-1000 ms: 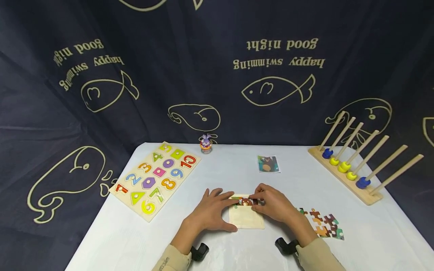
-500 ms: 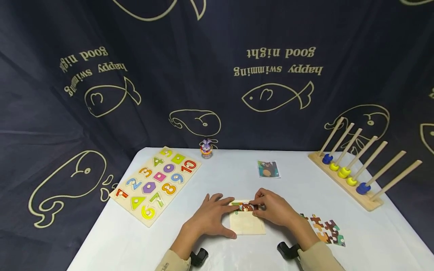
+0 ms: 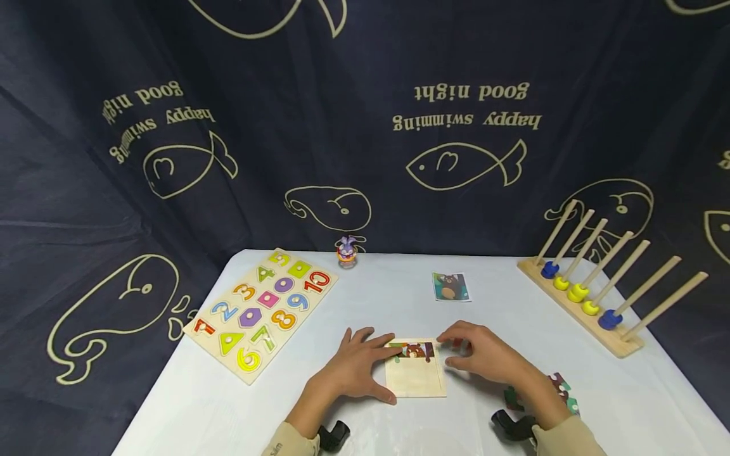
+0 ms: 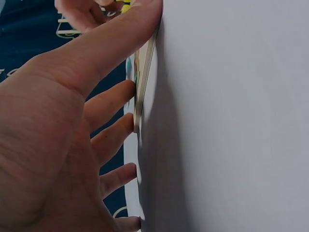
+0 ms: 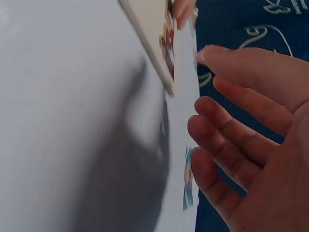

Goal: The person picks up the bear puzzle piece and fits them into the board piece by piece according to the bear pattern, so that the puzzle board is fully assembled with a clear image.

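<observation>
A small wooden puzzle tray (image 3: 416, 382) lies on the white table, with a row of bear-picture jigsaw pieces (image 3: 415, 350) along its far side. My left hand (image 3: 355, 362) spans the tray's left side, fingers spread. Its index fingertip rests at the row's left end and its thumb touches the near left corner. In the left wrist view the thumb reaches along the tray's edge (image 4: 147, 72). Just off the tray's right side is my right hand (image 3: 489, 356), holding nothing; the right wrist view shows its fingers (image 5: 217, 130) loosely bent, apart from the tray (image 5: 149, 34).
Loose jigsaw pieces (image 3: 561, 383) lie partly hidden under the right forearm. Beyond the tray is a bear picture card (image 3: 450, 287). A number-and-shape board (image 3: 239, 297) sits left, a bead stacker (image 3: 604, 335) right. A small purple-eared figurine (image 3: 346, 252) stands at the back edge.
My right hand has let go of the piece at the row's right end and moved right, off the tray. My left hand stays in place; the head view has tilted slightly up.
</observation>
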{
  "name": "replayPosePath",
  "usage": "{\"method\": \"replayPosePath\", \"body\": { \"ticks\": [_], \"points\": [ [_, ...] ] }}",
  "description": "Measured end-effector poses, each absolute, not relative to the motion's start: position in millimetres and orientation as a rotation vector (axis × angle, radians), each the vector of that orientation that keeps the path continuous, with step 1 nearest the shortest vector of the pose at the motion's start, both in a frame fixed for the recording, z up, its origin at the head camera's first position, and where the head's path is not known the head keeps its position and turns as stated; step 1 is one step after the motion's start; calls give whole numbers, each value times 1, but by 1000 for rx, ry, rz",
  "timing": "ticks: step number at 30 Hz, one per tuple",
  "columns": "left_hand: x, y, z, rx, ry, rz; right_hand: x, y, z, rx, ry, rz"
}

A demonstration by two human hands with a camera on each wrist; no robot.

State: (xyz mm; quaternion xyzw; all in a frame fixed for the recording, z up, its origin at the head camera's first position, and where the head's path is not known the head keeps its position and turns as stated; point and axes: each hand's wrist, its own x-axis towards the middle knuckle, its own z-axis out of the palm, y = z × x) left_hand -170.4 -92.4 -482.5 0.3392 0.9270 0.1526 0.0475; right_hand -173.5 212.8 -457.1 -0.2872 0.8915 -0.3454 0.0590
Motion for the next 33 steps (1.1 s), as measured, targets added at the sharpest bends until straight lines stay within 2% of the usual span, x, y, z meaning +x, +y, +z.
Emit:
{"method": "replayPosePath", "body": {
  "ticks": [6, 22, 33],
  "points": [
    [-170, -93, -483, 1032, 2819, 466, -167, 235, -457, -799, 2741, -1071],
    [-171, -94, -483, 1030, 2830, 461, -140, 294, -461, -396, 2846, -1060],
    [-172, -94, -485, 1021, 2806, 473, -134, 314, -464, -402, 2853, -1088]
  ]
}}
